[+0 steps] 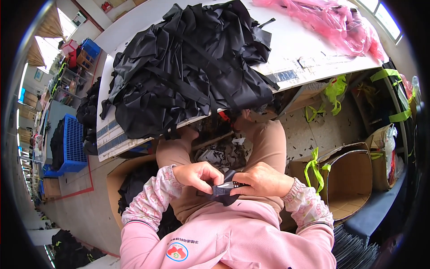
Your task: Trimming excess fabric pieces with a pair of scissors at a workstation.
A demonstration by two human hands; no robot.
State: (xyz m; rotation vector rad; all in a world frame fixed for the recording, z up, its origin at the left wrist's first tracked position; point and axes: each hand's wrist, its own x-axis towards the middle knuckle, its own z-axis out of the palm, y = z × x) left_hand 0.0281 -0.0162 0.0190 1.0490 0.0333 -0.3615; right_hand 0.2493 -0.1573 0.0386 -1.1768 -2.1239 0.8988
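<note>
Over my lap, my left hand pinches a small black fabric piece with a strap-like edge between thumb and fingers. My right hand is closed round small thread snips, whose silvery blade lies against the black piece. The fingers hide most of the handle. Both hands nearly meet, with the piece hanging down between them. Ahead of my knees a large heap of black fabric pieces with straps covers much of the white table.
Pink plastic sheeting lies at the table's far right. An open cardboard box with green ties stands at my right, and another box holds black pieces at my left. A blue crate stands farther left. Black scraps litter the floor.
</note>
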